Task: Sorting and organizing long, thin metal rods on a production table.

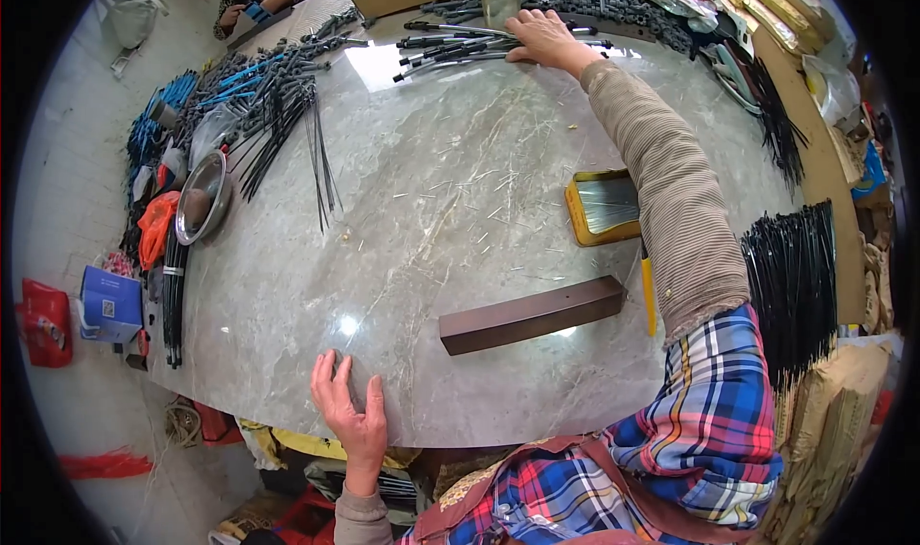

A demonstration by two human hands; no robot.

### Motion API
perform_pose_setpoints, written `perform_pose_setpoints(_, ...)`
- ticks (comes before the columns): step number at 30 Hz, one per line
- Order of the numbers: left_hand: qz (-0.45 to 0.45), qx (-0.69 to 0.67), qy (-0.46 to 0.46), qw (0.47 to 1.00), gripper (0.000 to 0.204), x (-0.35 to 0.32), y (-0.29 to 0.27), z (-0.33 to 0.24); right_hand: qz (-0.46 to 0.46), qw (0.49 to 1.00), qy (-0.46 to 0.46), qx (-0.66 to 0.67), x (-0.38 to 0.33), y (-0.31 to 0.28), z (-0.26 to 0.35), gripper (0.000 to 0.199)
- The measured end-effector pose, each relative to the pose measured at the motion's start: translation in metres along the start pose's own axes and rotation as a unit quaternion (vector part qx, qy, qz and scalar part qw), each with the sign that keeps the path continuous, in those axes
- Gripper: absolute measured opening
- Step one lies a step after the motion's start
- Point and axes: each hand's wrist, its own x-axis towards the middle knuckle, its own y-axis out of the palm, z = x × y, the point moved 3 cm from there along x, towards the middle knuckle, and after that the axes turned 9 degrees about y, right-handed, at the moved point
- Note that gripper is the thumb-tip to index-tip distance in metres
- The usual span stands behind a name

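Head view: left fisheye of a head-worn pair; set above the near edge of the table [268,286], facing down toward the far side; close range, wide field.

illumination is bright. the glossy grey marbled tabletop [431,152] reflects light as a broad white patch [369,64] near its far side and a round hotspot [348,325] beyond the bare left hand [350,413]. fisheye distortion bends outer edges within a black rim.
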Motion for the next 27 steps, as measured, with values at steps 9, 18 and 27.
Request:
perform_pose_setpoints(9,0.004,-0.001,-0.001,1.000,0.040,0.003,0.000,-0.004,-0.019,0.997,-0.030,-0.067,0.005,0.013,0.011,0.050)
perform_pose_setpoints(18,0.003,0.006,-0.001,1.000,0.039,0.000,-0.001,-0.005,-0.050,0.996,-0.069,0.030,-0.008,-0.003,0.021,0.053)
perform_pose_setpoints(27,0.001,0.006,0.003,1.000,0.038,0.001,-0.001,-0.001,0.147,0.939,0.070,0.303,0.020,0.018,-0.012,0.037)
